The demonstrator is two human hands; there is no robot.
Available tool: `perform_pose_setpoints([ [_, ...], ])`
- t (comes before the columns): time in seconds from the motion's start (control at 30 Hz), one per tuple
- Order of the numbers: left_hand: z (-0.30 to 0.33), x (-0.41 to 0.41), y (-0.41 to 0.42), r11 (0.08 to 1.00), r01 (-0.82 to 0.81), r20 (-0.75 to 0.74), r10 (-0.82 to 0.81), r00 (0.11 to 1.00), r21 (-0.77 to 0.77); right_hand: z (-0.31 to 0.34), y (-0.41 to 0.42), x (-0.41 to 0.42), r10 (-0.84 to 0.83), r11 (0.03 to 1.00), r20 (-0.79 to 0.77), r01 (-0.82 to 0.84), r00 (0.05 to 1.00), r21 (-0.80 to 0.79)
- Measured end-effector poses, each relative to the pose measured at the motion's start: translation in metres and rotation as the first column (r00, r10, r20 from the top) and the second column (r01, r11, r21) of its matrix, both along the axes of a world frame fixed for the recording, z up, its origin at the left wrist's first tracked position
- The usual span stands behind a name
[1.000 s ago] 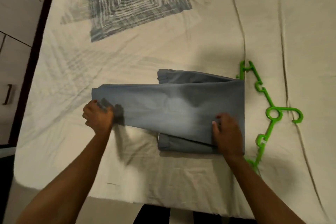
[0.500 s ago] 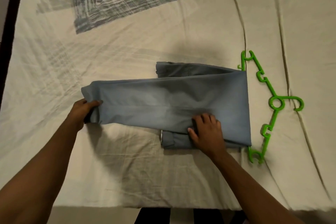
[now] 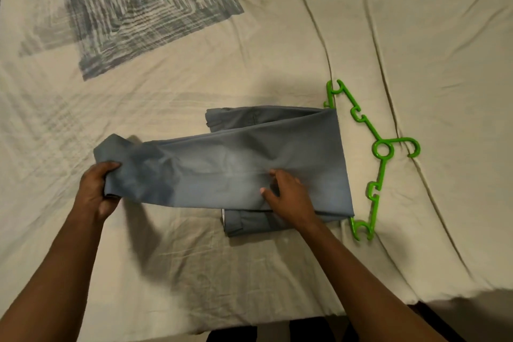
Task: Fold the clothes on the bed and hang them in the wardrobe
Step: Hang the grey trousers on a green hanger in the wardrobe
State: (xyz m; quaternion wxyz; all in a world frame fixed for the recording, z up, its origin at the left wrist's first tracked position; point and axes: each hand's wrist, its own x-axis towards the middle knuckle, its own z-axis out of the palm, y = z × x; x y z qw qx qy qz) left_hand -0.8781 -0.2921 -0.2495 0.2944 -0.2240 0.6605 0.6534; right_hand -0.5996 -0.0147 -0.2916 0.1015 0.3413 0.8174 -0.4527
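A pair of grey-blue trousers (image 3: 249,169) lies folded across the cream bedsheet (image 3: 277,36), near the bed's front edge. The left hand (image 3: 97,191) grips the loose end of the top layer, fingers curled over the cloth and thumb below it; that end is lifted a little and blurred, so the hem is hard to make out. The right hand (image 3: 288,197) rests on the trousers nearer the fold, fingers bent against the fabric with the thumb spread; whether it pinches the cloth or only presses it down cannot be told. The two hands are well apart, one at each side of the garment. Beneath the top layer, lower layers stick out at the far edge and at the near edge, where a band and a small pale tag show, partly covered by the right wrist. A green plastic hanger (image 3: 380,153) lies flat on the sheet just beside the folded end, its lower tip touching or slipping under the trousers' corner. A grey striped square print (image 3: 138,8) marks the sheet at the far left, cut off by the top of the view. Both forearms run out of the bottom.
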Motion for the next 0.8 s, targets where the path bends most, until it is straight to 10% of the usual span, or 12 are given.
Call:
perform_pose_setpoints([
  [0.2, 0.072, 0.074, 0.110, 0.951, 0.304, -0.409, -0.299, 0.862, -0.055, 0.070, 0.010, -0.025, -0.162, 0.885, -0.172, 0.066, 0.972, -0.460],
  [0.37, 0.099, 0.177, 0.220, 0.635, 0.748, -0.561, -0.697, 0.446, -0.194, 0.136, 0.039, -0.008, -0.490, 0.671, -0.301, 0.134, 0.818, -0.729],
  [0.5, 0.085, 0.240, 0.296, 0.421, 0.902, -0.599, -0.748, 0.288, -0.093, 0.142, 0.098, 0.042, -0.774, 0.559, -0.275, 0.411, 0.571, -0.720],
  [0.8, 0.065, 0.341, 0.421, 0.158, 0.984, -0.470, -0.864, 0.178, 0.081, 0.106, 0.270, 0.163, -0.841, 0.541, -0.184, 0.783, 0.508, -0.308],
])
